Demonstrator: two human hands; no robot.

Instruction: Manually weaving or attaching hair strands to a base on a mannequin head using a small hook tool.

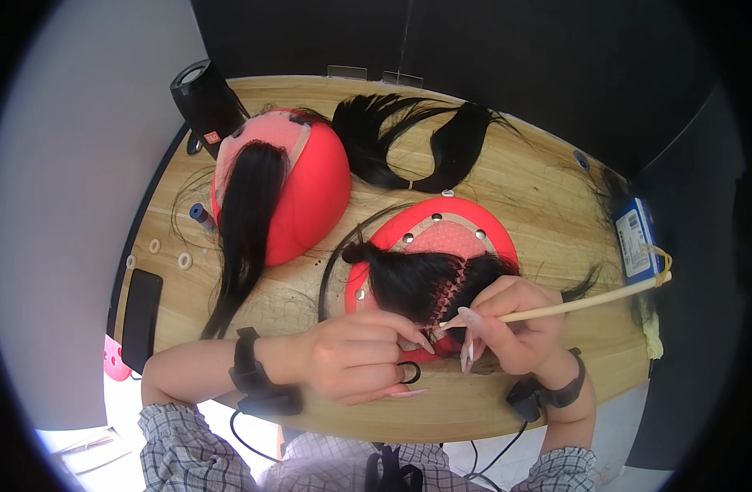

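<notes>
In front of me a red head form (497, 220) carries a pink mesh cap (445, 238), fixed with several metal pins. Black hair (404, 275) lies on the cap, parted by a diagonal row of small knots (449, 293). My right hand (519, 324) is closed round a slender pale stick tool (585, 303), its tip at the near end of the row. My left hand (359, 357) is curled at the form's near edge, fingertips pinched on dark strands beside that tip. A black loop (409, 372) sits at its fingers.
A second red form (322, 189) with a long black hair bundle (253, 193) stands at left. Behind lies a loose hair hank (462, 148). Around are a black cylindrical speaker (204, 98), phone (142, 320), thread spool (200, 215), small rings (185, 261) and a blue-white box (636, 242).
</notes>
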